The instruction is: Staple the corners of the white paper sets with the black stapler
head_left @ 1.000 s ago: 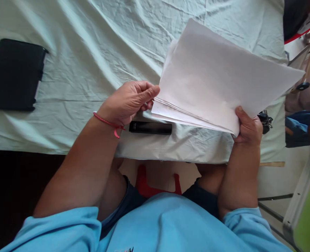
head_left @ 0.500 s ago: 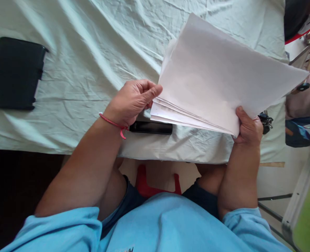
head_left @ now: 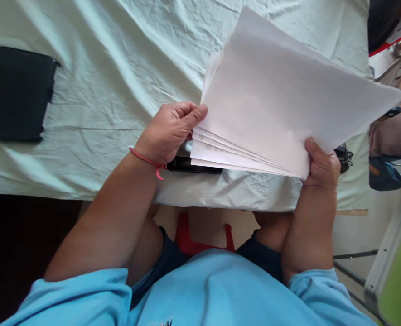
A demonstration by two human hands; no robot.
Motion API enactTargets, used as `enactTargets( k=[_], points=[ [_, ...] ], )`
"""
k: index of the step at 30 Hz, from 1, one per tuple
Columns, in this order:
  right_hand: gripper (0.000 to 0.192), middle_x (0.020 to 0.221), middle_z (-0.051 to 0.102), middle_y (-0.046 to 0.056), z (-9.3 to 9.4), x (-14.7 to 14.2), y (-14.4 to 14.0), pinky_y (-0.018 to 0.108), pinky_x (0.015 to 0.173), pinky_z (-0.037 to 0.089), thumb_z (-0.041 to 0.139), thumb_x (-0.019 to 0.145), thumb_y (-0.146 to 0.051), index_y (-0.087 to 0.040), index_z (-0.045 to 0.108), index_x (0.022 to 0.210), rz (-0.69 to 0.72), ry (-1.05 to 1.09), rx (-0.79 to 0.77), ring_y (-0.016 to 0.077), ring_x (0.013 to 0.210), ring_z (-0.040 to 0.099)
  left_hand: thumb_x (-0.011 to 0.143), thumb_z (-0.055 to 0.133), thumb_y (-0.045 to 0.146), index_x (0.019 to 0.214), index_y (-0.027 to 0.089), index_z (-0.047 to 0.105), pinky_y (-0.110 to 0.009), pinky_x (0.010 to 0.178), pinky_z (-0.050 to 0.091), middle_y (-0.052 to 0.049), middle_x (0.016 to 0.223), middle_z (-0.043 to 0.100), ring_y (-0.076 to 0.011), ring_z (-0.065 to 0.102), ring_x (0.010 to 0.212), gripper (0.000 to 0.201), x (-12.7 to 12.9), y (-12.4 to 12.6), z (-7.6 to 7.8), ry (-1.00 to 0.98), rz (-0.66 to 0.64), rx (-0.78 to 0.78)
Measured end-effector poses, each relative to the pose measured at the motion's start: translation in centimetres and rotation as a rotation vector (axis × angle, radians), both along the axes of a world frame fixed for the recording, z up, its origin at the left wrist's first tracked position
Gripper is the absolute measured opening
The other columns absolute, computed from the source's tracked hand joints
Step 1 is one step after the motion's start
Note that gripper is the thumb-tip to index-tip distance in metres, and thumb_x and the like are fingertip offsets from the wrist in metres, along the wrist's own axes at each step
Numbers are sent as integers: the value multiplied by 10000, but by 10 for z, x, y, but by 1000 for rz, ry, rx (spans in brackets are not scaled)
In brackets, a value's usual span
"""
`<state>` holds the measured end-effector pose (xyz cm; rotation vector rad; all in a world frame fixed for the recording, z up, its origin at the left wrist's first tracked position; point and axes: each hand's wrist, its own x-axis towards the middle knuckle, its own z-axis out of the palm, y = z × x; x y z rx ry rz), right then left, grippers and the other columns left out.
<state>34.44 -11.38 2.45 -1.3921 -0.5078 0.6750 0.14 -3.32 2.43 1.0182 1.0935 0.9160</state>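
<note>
A fanned stack of white paper sheets is held up over the cloth-covered table. My right hand grips its lower right corner, thumb on top and the fingers hidden underneath. At the left edge, my left hand pinches the sheets between thumb and fingers; how many it holds I cannot tell. Faint print shows on a lower sheet along the near edge. Under the papers and my left wrist lies a black, flat, oblong object, partly covered.
A black case or notebook lies at the left on the pale green tablecloth. Keys sit beside my right hand. Beyond the table's right edge are another person's arm and a green-topped folding table. A red stool is below me.
The stack's left side has fanned out slightly more, its lower sheets shifting left and toward me and covering more of the black object. My right hand stays in place.
</note>
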Motion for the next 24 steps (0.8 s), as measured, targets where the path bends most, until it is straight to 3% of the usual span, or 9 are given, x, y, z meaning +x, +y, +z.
enactTargets(
  k=[5, 10, 15, 20, 24],
  points=[
    [593, 1183, 892, 101, 2, -4, -1, 427, 1170, 703, 1124, 603, -296, -138, 842, 1100, 17, 4, 0, 262, 1214, 832, 904, 970, 368, 817, 212, 728, -238, 663, 587, 0, 791, 726, -141, 678, 717, 300, -2, 0, -1, 4, 34, 9],
    [579, 1136, 891, 76, 3, -8, -2, 394, 1143, 714, 1123, 624, -308, -142, 850, 1106, 28, 6, 28, 227, 1097, 840, 933, 930, 518, 796, 224, 702, -256, 684, 611, -3, 785, 726, -163, 711, 749, 397, -2, -1, -3, 4, 42, 11],
    [570, 1133, 888, 96, 1, -6, -2, 399, 1151, 709, 1131, 607, -314, -132, 849, 1067, 21, -9, 14, 242, 1130, 835, 970, 860, 603, 797, 227, 687, -305, 747, 643, -14, 773, 709, -223, 791, 882, 448, 3, -2, 0, -10, 41, 23],
    [495, 1084, 889, 54, 2, -5, -2, 388, 1144, 716, 1110, 633, -336, -161, 853, 1017, 37, -24, 24, 214, 1074, 828, 951, 866, 632, 757, 235, 638, -307, 745, 610, -19, 774, 690, -226, 784, 890, 497, 5, -3, 2, -45, 36, 8],
    [484, 1114, 891, 57, 2, -8, -1, 415, 1183, 700, 1111, 635, -354, -172, 853, 1002, 16, -51, 38, 234, 1157, 829, 956, 860, 681, 778, 249, 677, -317, 671, 506, -13, 766, 676, -190, 669, 792, 502, 2, -2, 3, -36, 3, 10]
  ],
)
